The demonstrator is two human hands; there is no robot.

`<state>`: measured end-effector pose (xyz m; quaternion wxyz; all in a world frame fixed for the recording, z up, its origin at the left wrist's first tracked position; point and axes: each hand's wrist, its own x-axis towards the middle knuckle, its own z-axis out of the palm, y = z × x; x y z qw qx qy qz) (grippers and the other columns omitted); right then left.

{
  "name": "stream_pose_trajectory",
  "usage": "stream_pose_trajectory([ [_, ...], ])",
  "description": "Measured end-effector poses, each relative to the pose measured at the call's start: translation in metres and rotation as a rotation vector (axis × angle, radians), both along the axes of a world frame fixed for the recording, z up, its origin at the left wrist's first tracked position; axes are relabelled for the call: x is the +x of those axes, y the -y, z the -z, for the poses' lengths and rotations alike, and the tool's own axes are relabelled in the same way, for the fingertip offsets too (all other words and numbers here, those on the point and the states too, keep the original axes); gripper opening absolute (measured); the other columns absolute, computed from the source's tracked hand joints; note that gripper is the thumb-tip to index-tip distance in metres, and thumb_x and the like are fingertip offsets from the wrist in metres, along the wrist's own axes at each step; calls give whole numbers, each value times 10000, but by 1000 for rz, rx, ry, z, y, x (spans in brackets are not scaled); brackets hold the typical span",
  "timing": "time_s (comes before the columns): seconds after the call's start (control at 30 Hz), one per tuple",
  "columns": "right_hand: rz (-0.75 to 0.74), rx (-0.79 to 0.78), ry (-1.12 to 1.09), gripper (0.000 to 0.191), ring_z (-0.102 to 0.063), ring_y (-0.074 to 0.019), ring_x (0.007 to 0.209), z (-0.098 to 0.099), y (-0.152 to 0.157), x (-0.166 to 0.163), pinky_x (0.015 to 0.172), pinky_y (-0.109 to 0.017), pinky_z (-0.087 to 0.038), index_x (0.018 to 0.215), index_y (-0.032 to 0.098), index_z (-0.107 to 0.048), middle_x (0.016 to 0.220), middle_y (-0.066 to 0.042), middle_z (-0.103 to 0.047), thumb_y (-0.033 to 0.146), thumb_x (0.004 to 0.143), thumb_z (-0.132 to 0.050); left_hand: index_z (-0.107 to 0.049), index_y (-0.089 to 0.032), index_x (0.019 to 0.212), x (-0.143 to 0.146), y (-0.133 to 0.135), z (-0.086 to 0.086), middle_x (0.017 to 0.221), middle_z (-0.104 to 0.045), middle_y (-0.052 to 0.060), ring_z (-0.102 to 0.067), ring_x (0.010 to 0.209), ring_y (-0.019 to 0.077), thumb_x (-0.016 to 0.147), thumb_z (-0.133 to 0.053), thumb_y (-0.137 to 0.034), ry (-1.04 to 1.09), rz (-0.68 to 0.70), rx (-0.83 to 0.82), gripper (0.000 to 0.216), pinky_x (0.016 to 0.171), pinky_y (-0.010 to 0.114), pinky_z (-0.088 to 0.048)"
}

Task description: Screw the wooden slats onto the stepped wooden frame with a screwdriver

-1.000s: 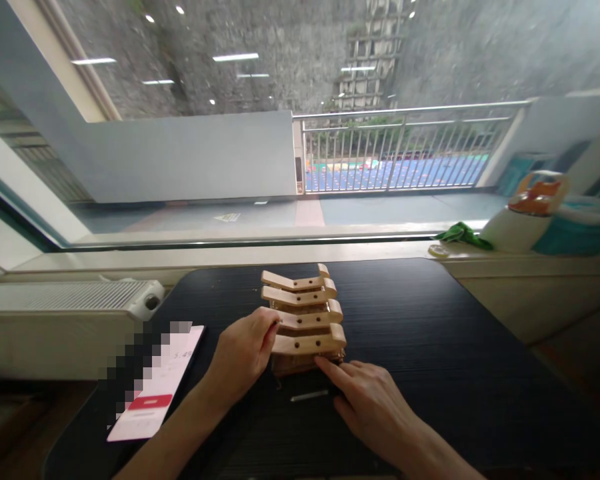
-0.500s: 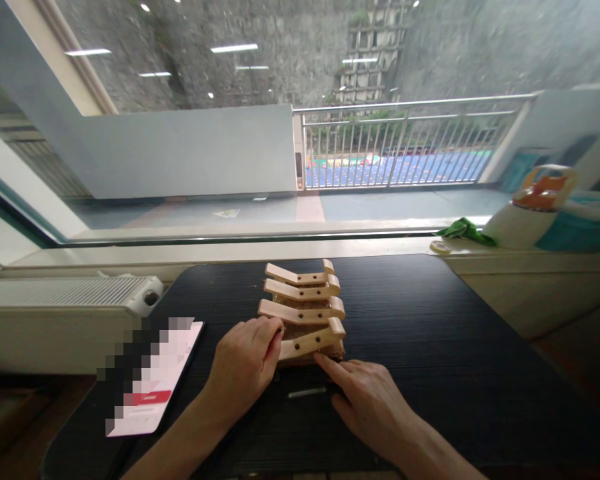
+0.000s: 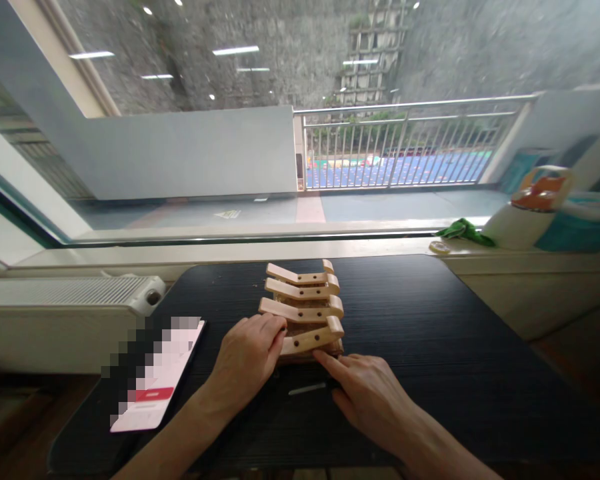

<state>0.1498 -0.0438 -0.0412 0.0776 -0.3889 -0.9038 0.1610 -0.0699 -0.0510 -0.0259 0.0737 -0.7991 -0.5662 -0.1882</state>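
Note:
Several pale wooden hooks (image 3: 300,311), each with two dark holes, lie in a row across a rough brown wooden board (image 3: 310,358). The nearest hook (image 3: 306,341) sits at a slant to the others. My left hand (image 3: 250,347) is closed around its left end, fingers curled and thumb against it; that end is hidden. My right hand (image 3: 367,393) has its index finger stretched to the board's near edge, just below this hook. A thin metal shaft, seemingly of a screwdriver (image 3: 307,389), sticks out leftward from under this hand, its dark handle mostly covered between index finger and thumb.
All this is on a black table (image 3: 430,360) by a window. A phone (image 3: 167,380) lies to the left, near a white radiator (image 3: 70,293). A green cloth (image 3: 464,231), a yellowish disc (image 3: 439,247) and a white-and-orange container (image 3: 523,217) stand or lie on the sill.
My left hand has shifted slightly right along the nearest hook, which has moved a little with the board. My right index finger stays at the board's edge.

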Motion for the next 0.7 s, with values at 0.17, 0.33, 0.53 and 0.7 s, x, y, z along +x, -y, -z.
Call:
stream_pose_trajectory([
  [0.17,-5,20,-20,522,-646,-208,837,-1,0,1,713,-298,-419,1242,188,-551,921,-53,-711,108,731,-476,-610,-183,849,-1,0,-11,840,-653,46,-564,800,206,878,-471,-158,54,27,-9,144,721,337,-417],
  [0.33,12,18,-16,447,-637,-194,780,-3,7,6,666,-286,-391,1121,197,-588,838,-27,-698,84,707,-460,-643,-211,808,4,0,-26,877,-658,19,-550,924,213,843,-558,-164,84,144,-99,104,834,373,-382],
  [0.53,46,3,12,415,-632,-193,779,1,11,14,665,-283,-380,1095,208,-598,856,-28,-700,94,718,-467,-665,-205,810,10,-5,-23,900,-677,30,-557,964,232,841,-560,-159,30,147,-169,118,845,402,-365],
  [0.7,41,-21,22,413,-637,-201,790,1,11,16,675,-288,-385,1103,204,-600,849,-30,-701,106,723,-469,-666,-203,797,13,-7,-25,943,-682,33,-552,981,237,844,-544,-148,0,153,-198,143,831,403,-360],
])
